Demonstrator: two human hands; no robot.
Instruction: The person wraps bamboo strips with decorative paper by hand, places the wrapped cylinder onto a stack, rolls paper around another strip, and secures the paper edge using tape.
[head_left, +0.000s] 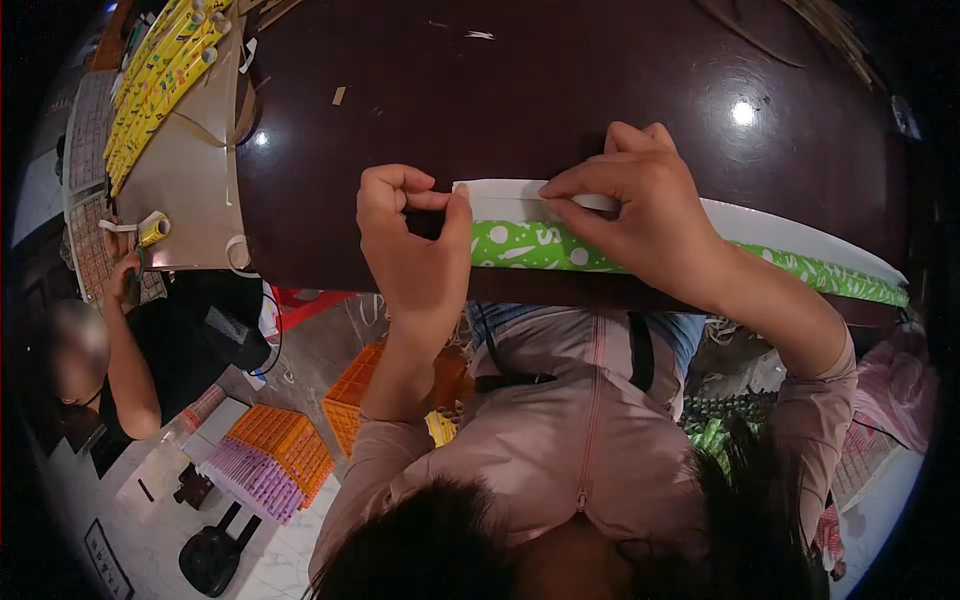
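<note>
A long strip of green patterned wrapping paper [515,246] with white shapes lies along the near edge of the dark table. Its upper margin, a white band [500,202], runs the length of the strip. At the strip's left end, my left hand [415,240] is closed, its thumb tip pressed on the white band and its fingers curled. My right hand [655,205] pinches the white band between thumb and forefinger near the middle, partly covering the strip. Whether a separate backing layer lies between those fingertips cannot be made out.
Yellow patterned tubes [170,75] are piled on a side table at the left. A co-worker's hand [125,275] is close to a yellow roll [154,229] there. Scraps [480,35] lie on the dark table [600,80]. Orange crates [280,440] stand below.
</note>
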